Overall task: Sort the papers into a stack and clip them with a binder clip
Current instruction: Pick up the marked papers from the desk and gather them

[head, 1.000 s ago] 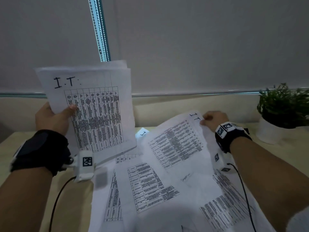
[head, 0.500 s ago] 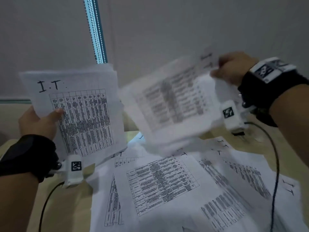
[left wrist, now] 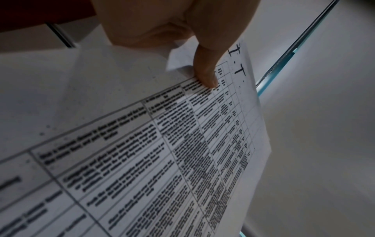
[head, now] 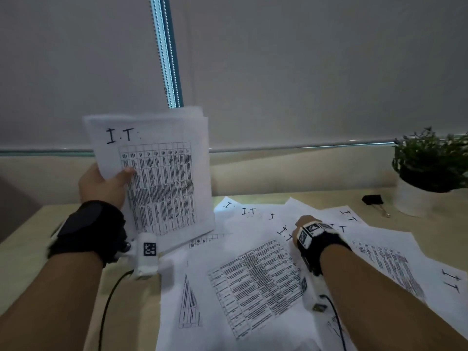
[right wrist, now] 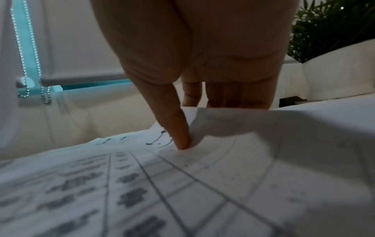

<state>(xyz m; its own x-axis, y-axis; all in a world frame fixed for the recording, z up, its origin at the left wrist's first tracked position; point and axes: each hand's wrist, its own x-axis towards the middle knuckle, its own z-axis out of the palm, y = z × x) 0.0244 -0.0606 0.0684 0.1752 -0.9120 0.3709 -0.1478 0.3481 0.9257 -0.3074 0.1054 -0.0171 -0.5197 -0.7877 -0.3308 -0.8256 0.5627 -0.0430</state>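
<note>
Head view: from above and behind both forearms, facing forward and down over the surface (head: 38,224) toward the window blind (head: 304,72), wide, takes in both hands. Left wrist view: very near, looks up along the left hand (left wrist: 162,24) across the held stack (left wrist: 162,144) to the blind and its bead chain (left wrist: 284,61). Right wrist view: very near, low over the loose sheets (right wrist: 182,192), looks along the right hand (right wrist: 202,56) toward the blind. Shared: the stack shows in head and left wrist views; the potted plant (head: 430,168), binder clip (head: 372,199) and loose sheets in head and right wrist views.
</note>
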